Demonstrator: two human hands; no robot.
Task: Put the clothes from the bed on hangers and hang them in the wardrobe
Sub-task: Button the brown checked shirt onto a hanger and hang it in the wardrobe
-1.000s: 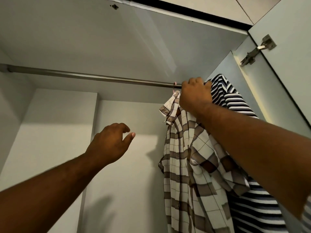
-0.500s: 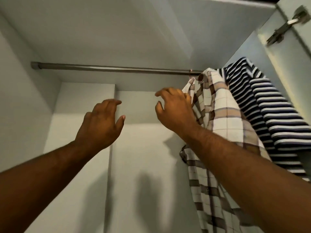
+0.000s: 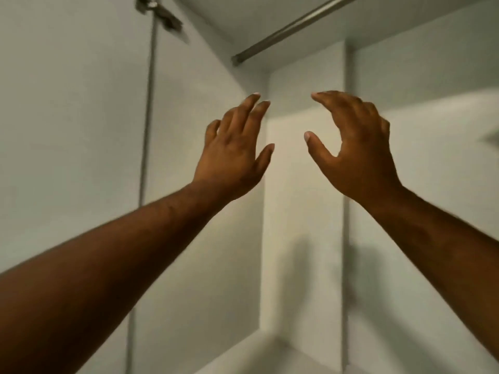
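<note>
Left hand (image 3: 235, 155): hovering released.
Right hand (image 3: 353, 155): hovering released, having left the checked shirt.
Rail (image 3: 291, 25): blurred, probably meeting the left wall of the wardrobe (image 3: 205, 90).

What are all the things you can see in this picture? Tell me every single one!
Wardrobe walls: several panels, pale grey-white, all around the view.
Rail: one, grey metal, at the top, slanting down to the side wall.
Hinge: one, dark metal, blurred, top left.
Shadows: two, soft grey, on the back panels low down.
Forearms: two, bare, coming up from the bottom corners.
Left hand: one, raised in the middle, fingers spread, holding nothing.
Right hand: one, raised beside it, fingers loosely bent, holding nothing.
</note>
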